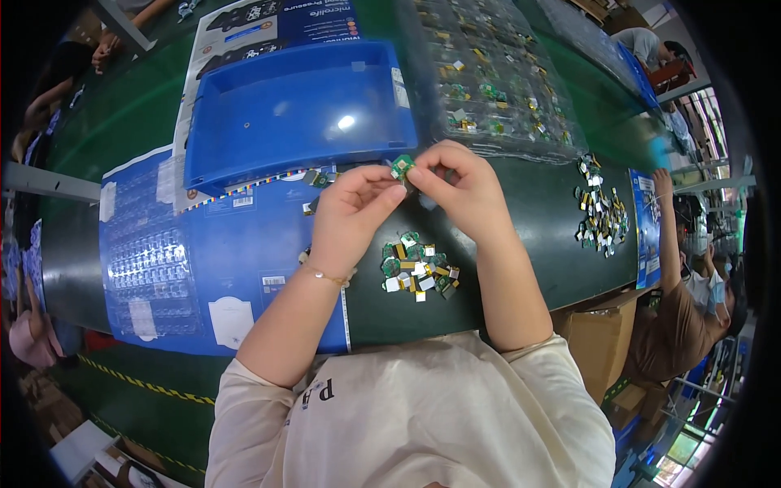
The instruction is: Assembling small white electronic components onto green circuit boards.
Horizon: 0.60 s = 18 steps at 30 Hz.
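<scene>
A small green circuit board (402, 167) with a pale part on it is held up between my two hands, just in front of the blue bin. My right hand (465, 191) pinches it between thumb and forefinger. The fingertips of my left hand (350, 207) close on its left side; what lies between that thumb and finger is partly hidden. Below my hands, a loose pile of similar small boards (419, 268) with white and yellow parts rests on the dark green table. A few more boards (320, 178) lie behind my left hand.
The blue plastic bin (301, 122) stands ahead. Right of it are stacked clear trays (496, 89) filled with boards. Clear blister trays (150, 260) lie on blue printed card at left. Another board pile (602, 207) sits farther right. A cardboard box (598, 333) and other people flank the table.
</scene>
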Motion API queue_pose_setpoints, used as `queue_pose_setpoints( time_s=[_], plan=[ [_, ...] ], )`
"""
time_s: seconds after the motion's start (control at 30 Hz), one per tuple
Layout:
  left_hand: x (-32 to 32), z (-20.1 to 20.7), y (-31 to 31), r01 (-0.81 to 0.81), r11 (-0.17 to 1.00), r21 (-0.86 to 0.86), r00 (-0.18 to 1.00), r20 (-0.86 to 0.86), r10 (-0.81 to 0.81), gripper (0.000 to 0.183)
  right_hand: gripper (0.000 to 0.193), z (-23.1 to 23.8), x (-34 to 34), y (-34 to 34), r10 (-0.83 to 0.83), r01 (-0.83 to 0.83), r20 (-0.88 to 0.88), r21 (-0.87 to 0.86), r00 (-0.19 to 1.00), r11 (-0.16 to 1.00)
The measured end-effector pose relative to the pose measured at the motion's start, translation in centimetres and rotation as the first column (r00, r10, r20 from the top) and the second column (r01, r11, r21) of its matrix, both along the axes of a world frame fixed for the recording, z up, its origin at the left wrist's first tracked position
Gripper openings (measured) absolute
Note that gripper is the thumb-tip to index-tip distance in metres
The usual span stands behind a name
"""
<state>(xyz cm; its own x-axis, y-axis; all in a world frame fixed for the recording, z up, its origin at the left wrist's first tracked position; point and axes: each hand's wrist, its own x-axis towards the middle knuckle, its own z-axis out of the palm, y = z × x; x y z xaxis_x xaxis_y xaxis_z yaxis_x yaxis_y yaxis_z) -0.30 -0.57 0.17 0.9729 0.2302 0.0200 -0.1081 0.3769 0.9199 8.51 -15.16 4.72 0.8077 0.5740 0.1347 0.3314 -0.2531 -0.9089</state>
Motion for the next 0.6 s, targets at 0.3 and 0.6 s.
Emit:
queue_pose_setpoints(
  time_s=[0.3, 0.6],
  plan=[
    [0.1, -0.7, 0.4, 0.236, 0.883, -0.405, 0.961, -0.034, -0.273, 0.016, 0.009, -1.4, -1.3, -2.0, 0.111, 0.08, -0.59, 0.287, 0.8, 0.954],
    [0.3, -1.0, 0.4, 0.277, 0.937, -0.211, 0.935, -0.167, -0.314, 0.017, 0.01, -1.3, -0.8, -3.6, 0.1, -0.094, 0.046, -0.106, 0.994, 0.99]
  ],
)
